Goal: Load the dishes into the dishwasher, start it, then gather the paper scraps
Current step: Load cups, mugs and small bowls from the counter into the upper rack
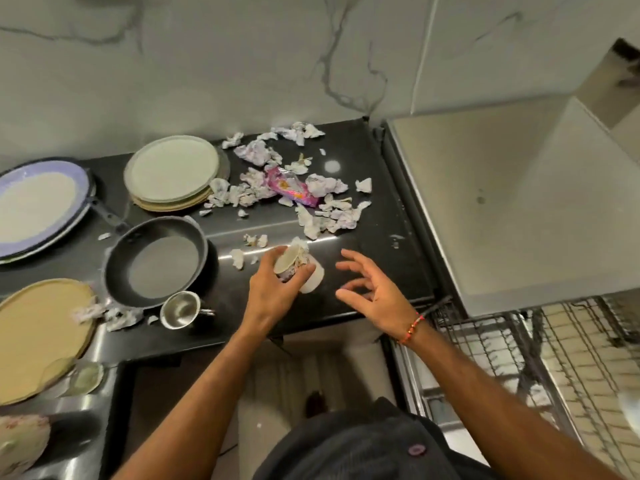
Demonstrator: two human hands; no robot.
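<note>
Torn paper scraps (pixel 322 216) lie scattered over the black counter (pixel 381 223), around a pink wrapper (pixel 294 187). My left hand (pixel 273 289) grips a small paper cup (pixel 294 268) lying on its side near the counter's front. My right hand (pixel 370 289) hovers just right of the cup with fingers spread, holding nothing. Dishes stand at the left: a stack of pale green plates (pixel 173 168), a purple-rimmed plate (pixel 38 206), a black frying pan (pixel 159 261), a steel cup (pixel 181 310) and a tan plate (pixel 38 337). The open dishwasher's wire rack (pixel 519 348) is at lower right.
A steel appliance top (pixel 502 209) adjoins the counter on the right. More scraps (pixel 117 317) lie between the pan and the tan plate. A floral bowl (pixel 20 441) sits at lower left. The marble wall (pixel 242 64) backs the counter.
</note>
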